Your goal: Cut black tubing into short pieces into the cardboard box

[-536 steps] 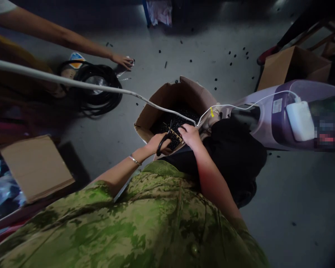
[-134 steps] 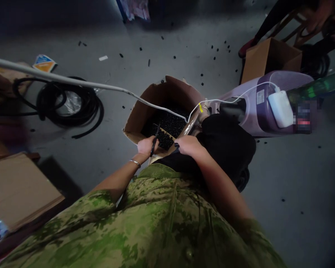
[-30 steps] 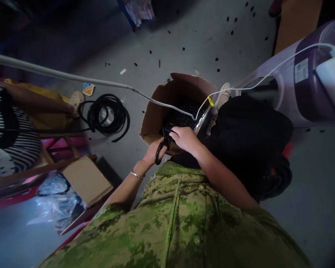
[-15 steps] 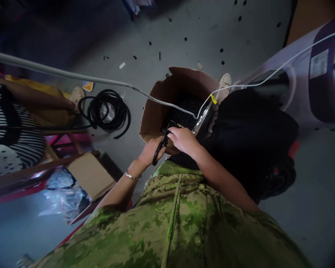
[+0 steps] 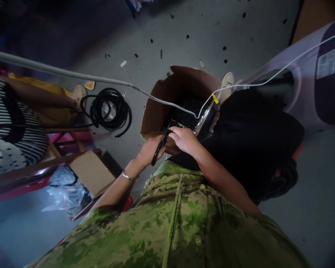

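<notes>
My left hand (image 5: 147, 150) is closed round the black handles of a pair of scissors (image 5: 159, 146) whose blades point up over the near edge of an open cardboard box (image 5: 156, 111). Small black cut pieces (image 5: 188, 111) fill the bottom of that box. My right hand (image 5: 184, 138) hovers just right of the blades, fingers curled as if pinching something small and dark that I cannot make out. Both hands sit close together above my lap, in front of my green camouflage shirt.
A black hose coil (image 5: 108, 111) lies on the grey floor to the left. A white cable (image 5: 72, 76) crosses over the box. A person in striped clothing (image 5: 13, 123) sits at left on a wooden seat. A flat carton (image 5: 91, 173) and a purple appliance (image 5: 309, 82) flank me.
My head has tilted left and down a little, so the seated person at left came into view. Both hands stay at the box edge, the scissors still in my left hand.
</notes>
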`<state>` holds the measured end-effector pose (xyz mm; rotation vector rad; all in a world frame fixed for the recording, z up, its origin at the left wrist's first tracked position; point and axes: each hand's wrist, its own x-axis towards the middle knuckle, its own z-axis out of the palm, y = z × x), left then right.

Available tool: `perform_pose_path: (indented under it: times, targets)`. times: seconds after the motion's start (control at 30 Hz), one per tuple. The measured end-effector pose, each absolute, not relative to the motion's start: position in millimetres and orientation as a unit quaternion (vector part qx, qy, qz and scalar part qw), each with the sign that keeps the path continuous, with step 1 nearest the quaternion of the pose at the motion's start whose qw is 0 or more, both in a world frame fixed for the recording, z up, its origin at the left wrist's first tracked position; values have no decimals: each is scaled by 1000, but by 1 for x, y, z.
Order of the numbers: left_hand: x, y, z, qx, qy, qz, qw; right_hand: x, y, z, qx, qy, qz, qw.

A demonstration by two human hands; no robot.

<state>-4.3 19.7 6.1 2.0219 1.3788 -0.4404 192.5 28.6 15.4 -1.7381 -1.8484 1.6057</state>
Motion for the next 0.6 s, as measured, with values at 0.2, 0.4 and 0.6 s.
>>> perform_pose_path:
  times: [0.2, 0.4, 0.6]
  targets:
    - [-2, 20, 9, 758, 537, -179, 323, 193, 27, 16, -578, -612, 534, 77]
    - [0, 20, 9, 761, 542, -184, 304, 192, 26, 12, -575, -620, 527, 80]
    - [0, 19, 9, 761, 546, -191, 293, 192, 27, 10, -572, -628, 523, 74]
